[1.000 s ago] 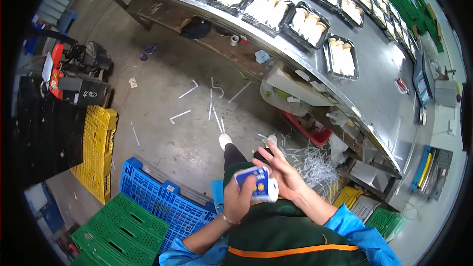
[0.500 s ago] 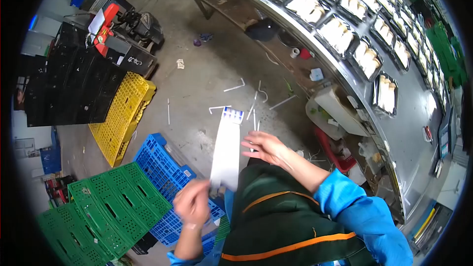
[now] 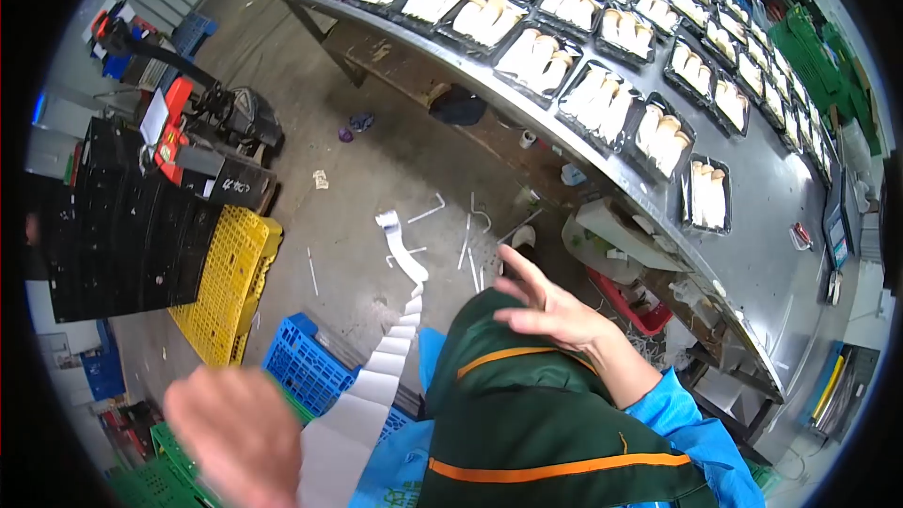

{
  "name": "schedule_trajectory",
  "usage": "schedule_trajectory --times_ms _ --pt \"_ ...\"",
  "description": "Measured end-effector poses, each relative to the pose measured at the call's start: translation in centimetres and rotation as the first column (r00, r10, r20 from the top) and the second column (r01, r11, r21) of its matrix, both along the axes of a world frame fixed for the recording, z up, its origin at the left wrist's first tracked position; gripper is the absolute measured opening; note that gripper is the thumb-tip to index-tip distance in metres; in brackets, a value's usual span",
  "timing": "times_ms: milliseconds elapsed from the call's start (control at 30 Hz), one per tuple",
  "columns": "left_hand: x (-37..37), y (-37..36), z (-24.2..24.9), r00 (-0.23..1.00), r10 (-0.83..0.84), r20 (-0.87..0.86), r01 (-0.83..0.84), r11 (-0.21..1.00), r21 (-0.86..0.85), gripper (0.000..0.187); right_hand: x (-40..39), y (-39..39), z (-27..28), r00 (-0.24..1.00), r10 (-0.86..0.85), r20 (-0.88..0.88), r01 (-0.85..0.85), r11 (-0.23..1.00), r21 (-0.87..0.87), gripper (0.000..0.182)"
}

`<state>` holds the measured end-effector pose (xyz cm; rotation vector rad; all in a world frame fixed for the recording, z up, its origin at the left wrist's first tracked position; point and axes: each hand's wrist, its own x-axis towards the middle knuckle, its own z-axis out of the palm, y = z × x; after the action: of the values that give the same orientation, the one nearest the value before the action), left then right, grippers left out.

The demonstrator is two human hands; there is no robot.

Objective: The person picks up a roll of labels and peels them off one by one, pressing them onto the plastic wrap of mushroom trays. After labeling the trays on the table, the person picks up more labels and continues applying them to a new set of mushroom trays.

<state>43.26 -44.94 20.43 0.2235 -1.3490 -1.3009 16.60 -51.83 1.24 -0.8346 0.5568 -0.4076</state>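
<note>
A long white paper strip (image 3: 369, 384) with zigzag creases runs from beside my left hand (image 3: 240, 433) out over the floor, its far end curling. My left hand is closed and smeared by motion at the lower left; the strip's near end meets its inner side, and the fingers' exact grip is hidden. My right hand (image 3: 555, 312) hovers in front of the dark green apron (image 3: 527, 404), fingers spread, holding nothing. To its upper right, black trays of pale mushrooms (image 3: 597, 103) stand in rows on a metal table (image 3: 757, 198).
On the left stand a yellow pallet (image 3: 230, 273), stacked black crates (image 3: 122, 226) and a red pallet jack (image 3: 174, 132). Blue (image 3: 306, 367) and green crates (image 3: 155, 484) lie near my left hand. White scraps litter the floor; a red basin (image 3: 644, 315) sits under the table.
The strip has unfolded from a short flat length into a long creased trail. My left hand has moved left and nearer the camera. My right hand has shifted slightly right; the view has turned.
</note>
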Motion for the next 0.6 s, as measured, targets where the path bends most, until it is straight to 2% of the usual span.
schedule_trajectory --times_ms 33,67,100,133,167,200,233,267,333,367,400,467,500,533,567,600 --pt "0.5 -0.6 -1.2 0.943 0.159 0.293 -0.212 0.964 0.161 0.010 -0.3 -0.7 0.3 1.000 -0.015 0.010 0.016 0.999 -0.032 0.082" --pt "0.6 -1.4 -2.1 0.778 0.243 0.580 -0.449 0.860 0.242 0.012 -0.4 -1.4 0.4 0.999 -0.026 0.021 0.028 0.997 -0.066 0.087" --pt "-0.5 -3.4 -2.5 0.678 0.145 0.721 -0.529 0.778 0.341 0.012 -0.3 -2.3 0.1 0.986 -0.145 -0.081 0.130 0.977 -0.169 0.064" --pt "-2.3 -5.8 -2.7 0.564 0.021 0.825 -0.619 0.673 0.406 0.013 -0.5 -3.8 0.4 0.930 -0.141 -0.339 0.130 0.990 -0.053 0.025" --pt "-3.6 -7.5 -3.9 0.673 0.023 0.739 -0.593 0.613 0.521 0.013 -0.8 -5.3 1.4 0.917 -0.160 -0.365 0.164 0.986 -0.019 0.014" --pt "-4.7 -9.4 -5.5 0.766 0.034 0.642 -0.549 0.554 0.626 0.014 -1.2 -6.9 2.3 0.904 -0.181 -0.387 0.202 0.979 0.014 0.015" --pt "-5.8 -10.9 -7.3 0.751 0.087 0.654 -0.580 0.561 0.591 0.014 -2.1 -7.8 1.1 0.969 -0.205 -0.135 0.222 0.967 0.126 0.021" --pt "-7.0 -12.3 -8.8 0.737 0.141 0.661 -0.608 0.564 0.559 0.014 -0.7 -8.3 2.5 0.945 -0.327 -0.015 0.327 0.945 0.007 0.011" --pt "-9.3 -15.5 -10.4 0.701 0.220 0.679 -0.650 0.589 0.481 0.017 0.7 -9.8 5.1 0.967 -0.248 0.059 0.245 0.968 0.044 0.013" --pt "-9.1 -16.8 -10.8 0.769 0.106 0.630 -0.557 0.593 0.581 0.027 -0.4 -11.5 5.9 0.982 -0.099 -0.159 0.081 0.990 -0.117 0.021" --pt "-9.3 -17.4 -11.4 0.780 0.091 0.619 -0.541 0.595 0.594 0.027 -0.6 -12.6 6.4 0.963 -0.222 -0.151 0.228 0.973 0.025 0.015" --pt "-10.4 -18.1 -12.5 0.940 0.088 0.329 -0.295 0.693 0.658 0.044 -0.8 -14.9 7.5 0.890 -0.417 -0.183 0.441 0.890 0.114 0.009" --pt "-10.8 -18.7 -12.8 0.947 0.075 0.312 -0.272 0.701 0.659 0.044 -1.3 -16.1 7.9 0.867 -0.425 -0.262 0.468 0.874 0.132 0.009" --pt "-11.0 -19.2 -13.2 0.935 0.087 0.343 -0.312 0.662 0.682 0.050 -2.8 -16.9 6.8 0.849 -0.487 -0.206 0.520 0.839 0.159 0.011" --pt "-10.9 -19.5 -13.5 0.921 0.081 0.381 -0.346 0.617 0.706 0.057 -2.7 -17.6 6.5 0.684 -0.686 -0.248 0.668 0.726 -0.166 0.012" --pt "-10.9 -20.1 -13.7 0.907 0.063 0.417 -0.375 0.574 0.728 0.064 -2.6 -18.1 6.5 0.476 -0.852 -0.218 0.709 0.518 -0.479 0.015"
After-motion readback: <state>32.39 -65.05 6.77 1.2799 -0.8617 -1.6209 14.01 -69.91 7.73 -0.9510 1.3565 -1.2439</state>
